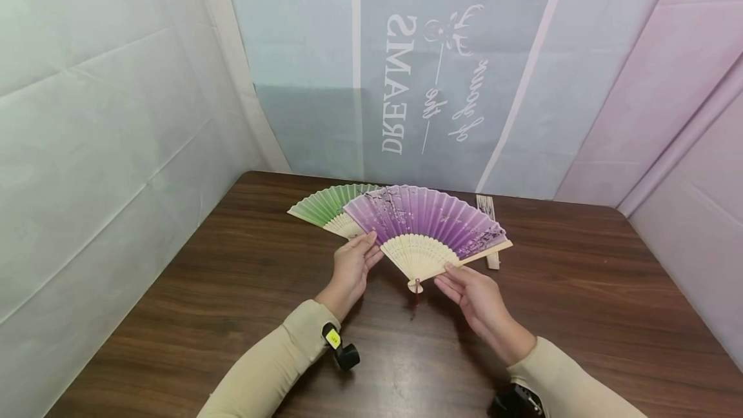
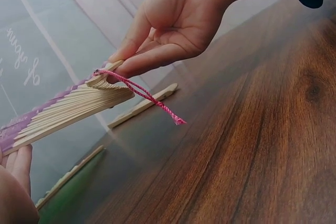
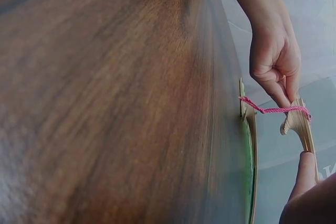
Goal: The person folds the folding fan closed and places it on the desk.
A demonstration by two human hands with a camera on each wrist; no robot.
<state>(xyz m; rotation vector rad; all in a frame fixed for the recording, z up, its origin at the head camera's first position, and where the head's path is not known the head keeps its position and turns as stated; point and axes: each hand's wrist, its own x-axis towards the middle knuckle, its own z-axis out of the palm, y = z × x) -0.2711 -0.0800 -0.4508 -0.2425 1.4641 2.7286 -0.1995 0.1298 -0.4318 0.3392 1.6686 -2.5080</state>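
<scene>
Spread wide between both hands is a purple folding fan (image 1: 429, 218) with pale slats and a blossom print. My left hand (image 1: 350, 269) pinches its left edge, and my right hand (image 1: 478, 295) grips the right outer stick, thumb on top. From the pivot at the fan's lower end hangs a pink cord (image 2: 152, 98); the right wrist view shows this cord (image 3: 275, 110) too. The fan is held up off the table, its slats seen edge-on in the left wrist view. Behind it, partly covered, a green folding fan (image 1: 325, 206) lies spread on the table.
A folded fan with pale sticks (image 1: 493, 259) lies behind the purple fan's right side, partly hidden. The dark wooden table (image 1: 232, 289) meets a printed cloth backdrop (image 1: 307, 115) at its far edge, with cloth walls on the left and right.
</scene>
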